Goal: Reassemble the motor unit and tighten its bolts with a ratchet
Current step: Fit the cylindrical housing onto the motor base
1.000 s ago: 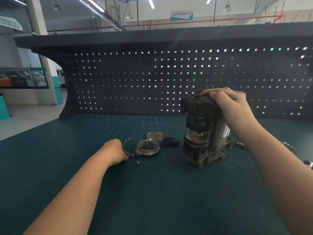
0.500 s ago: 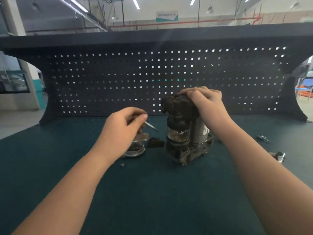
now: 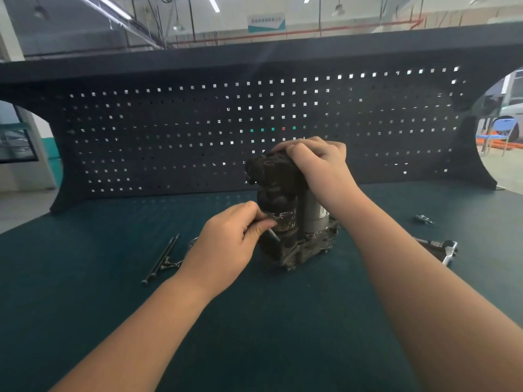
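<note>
The motor unit [image 3: 294,222] stands upright mid-bench on the green mat [image 3: 254,335]. The right hand [image 3: 319,162] grips its dark top. The left hand [image 3: 229,247] pinches a thin bolt [image 3: 274,235] against the unit's left side. The ratchet [image 3: 441,247] lies well right

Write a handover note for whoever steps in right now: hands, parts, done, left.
Right hand: pressing on top of the motor unit, which stands upright on the green bench.
Left hand: pinching a long bolt, tip at the unit's lower left side.
Spare long bolts lie left of the unit; the ratchet lies right of it, untouched; a small metal fitting sits behind it.
Done: unit upright and steadied.
Left: seat this bolt, fit the rest, tighten with ratchet.
</note>
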A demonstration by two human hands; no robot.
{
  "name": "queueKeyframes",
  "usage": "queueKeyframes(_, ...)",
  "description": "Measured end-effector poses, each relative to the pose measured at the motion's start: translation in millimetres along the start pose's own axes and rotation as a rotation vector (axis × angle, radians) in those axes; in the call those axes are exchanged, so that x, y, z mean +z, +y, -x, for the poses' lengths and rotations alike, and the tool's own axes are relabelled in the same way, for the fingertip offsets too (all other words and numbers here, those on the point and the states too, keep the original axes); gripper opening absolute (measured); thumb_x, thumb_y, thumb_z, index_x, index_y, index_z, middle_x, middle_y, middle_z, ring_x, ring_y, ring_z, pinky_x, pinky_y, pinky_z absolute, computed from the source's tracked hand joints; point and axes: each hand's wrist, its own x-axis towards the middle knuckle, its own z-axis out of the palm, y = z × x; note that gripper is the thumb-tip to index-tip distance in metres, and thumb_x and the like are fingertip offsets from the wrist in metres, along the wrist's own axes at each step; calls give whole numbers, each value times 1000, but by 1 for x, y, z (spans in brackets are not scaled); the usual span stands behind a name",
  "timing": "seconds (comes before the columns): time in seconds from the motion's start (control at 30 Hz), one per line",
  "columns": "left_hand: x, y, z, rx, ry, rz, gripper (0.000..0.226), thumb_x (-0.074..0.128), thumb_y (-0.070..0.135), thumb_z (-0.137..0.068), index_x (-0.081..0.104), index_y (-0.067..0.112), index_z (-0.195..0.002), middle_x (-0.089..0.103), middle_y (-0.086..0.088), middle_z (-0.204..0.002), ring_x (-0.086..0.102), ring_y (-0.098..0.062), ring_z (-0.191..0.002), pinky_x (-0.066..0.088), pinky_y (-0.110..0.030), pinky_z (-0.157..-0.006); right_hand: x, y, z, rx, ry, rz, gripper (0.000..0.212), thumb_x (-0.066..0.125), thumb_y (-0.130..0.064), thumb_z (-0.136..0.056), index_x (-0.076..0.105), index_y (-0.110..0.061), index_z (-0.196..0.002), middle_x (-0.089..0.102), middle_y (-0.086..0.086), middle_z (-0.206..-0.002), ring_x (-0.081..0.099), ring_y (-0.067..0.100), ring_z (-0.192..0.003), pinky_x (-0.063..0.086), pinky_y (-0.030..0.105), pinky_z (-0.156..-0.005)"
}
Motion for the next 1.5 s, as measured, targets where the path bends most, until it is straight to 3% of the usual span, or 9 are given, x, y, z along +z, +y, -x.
queueKeyframes(0.53, 24, -16, 11, 138, 42, -163, 17, 71, 25, -85, 77, 23, -100, 46, 4, -106, 37, -10, -97, 34, -15, -89, -6, 1, -2, -32, -42, -40, 33, 40, -40, -81, 68, -54, -72, 61, -25, -100, 24, -7, -113, 17, 41, -114)
queueKeyframes(0.7, 10, 2, -18, 61, 282, 21, 38, 58, 44, -86, 55, 33, -122, 33, 13, -127, 33, -4, -124, 23, -12, -108, -10, 2, 0, -64, -73, -58, 32, 43, -37, -85, 68, -55, -76, 57, -26, -102, 24, -8, -115, 16, 42, -114)
queueKeyframes(0.87, 10, 20, -79, 66, -26, 130, 46, 52, 44, -91, 47, 33, -136, 44, 34, -129, 43, 9, -125, 36, -23, -109, -17, 9, 0, -77, -82, -168, 40, 44, -29, -94, 50, -58, -120, 45, -26, -130, 18, -1, -133, 14, 40, -118)
queueKeyframes(0.97, 25, 17, -82, 138, 21, -13, 40, 42, 43, -96, 52, 38, -134, 46, 41, -116, 44, 12, -110, 34, -12, -98, -21, 13, -4, -89, -23, -196, 47, 33, -37, -102, 22, -45, -147, 30, -11, -151, 18, 9, -142, 18, 38, -117)
queueKeyframes(1.07, 22, 10, -84, 94, 26, -23, 39, 38, 46, -97, 61, 36, -126, 53, 33, -116, 45, 9, -109, 33, -12, -93, -66, 43, -13, 294, 176, 179, 58, 32, -53, -99, 27, -24, -149, 24, 11, -154, 22, 29, -141, 20, 41, -115)
queueKeyframes(1.17, 16, 8, -84, 56, -5, 6, 34, 40, 44, -98, 64, 36, -122, 56, 30, -115, 48, 4, -112, 34, -14, -94, -135, 76, -10, 857, -185, 994, 67, 41, -52, -97, 36, -6, -145, 36, 16, -150, 42, 30, -130, 37, 33, -105)
queueKeyframes(1.27, 16, 16, -84, 53, -30, 36, 30, 45, 33, -101, 66, 29, -122, 62, 22, -119, 51, 1, -114, 38, -25, -101, -162, 98, 10, 929, -567, 1178, 48, 50, -38, -98, 50, -6, -135, 60, 7, -120, 52, 11, -79, 41, 19, -65)
queueKeyframes(1.33, 15, 22, -85, 64, -44, 42, 29, 46, 28, -102, 66, 24, -123, 63, 15, -123, 51, -1, -116, 37, -35, -106, -157, 103, 19, 940, -616, 1194, 37, 54, -30, -97, 60, -8, -126, 61, -2, -91, 54, 10, -74, 43, 18, -64)
queueKeyframes(1.5, 9, 24, -83, 10, -130, 81, 30, 46, 28, -101, 63, 30, -125, 57, 25, -122, 44, 3, -124, 32, -30, -111, -143, 113, 14, 862, -564, 1275, 46, 50, -17, -97, 43, -3, -141, 53, 7, -139, 57, 21, -99, 44, 24, -94)
